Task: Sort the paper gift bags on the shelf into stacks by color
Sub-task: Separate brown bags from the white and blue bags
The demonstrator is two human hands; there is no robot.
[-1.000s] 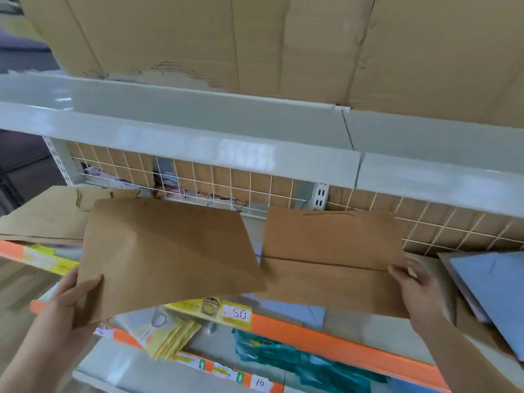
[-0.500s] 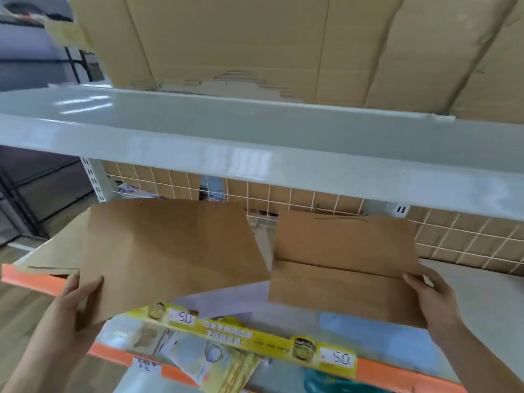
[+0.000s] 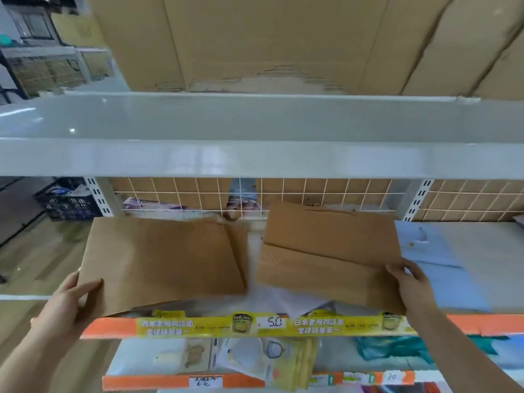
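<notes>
My left hand [image 3: 66, 303] grips the lower left corner of a flat brown paper bag [image 3: 164, 259], thumb on top, and holds it just over the shelf [image 3: 482, 324] at its left end. A second brown bag [image 3: 331, 253], folded across its middle, is pinched at its lower right edge by my right hand [image 3: 411, 282] and sits tilted over the shelf's middle. A narrow gap separates the two bags. Pale blue bags [image 3: 442, 268] lie flat on the shelf to the right.
A white upper shelf [image 3: 255, 154] with large cardboard boxes [image 3: 283, 38] overhangs close above. A wire grid [image 3: 326, 194] backs the shelf. Its orange front edge carries a yellow price strip [image 3: 255, 326]. Lower shelves hold packaged goods [image 3: 269, 361]. Wooden floor lies to the left.
My view has shifted left along the shelf. Both hands still hold their brown bags. The left bag now lies flatter and lower, and pale blue bags show at the right.
</notes>
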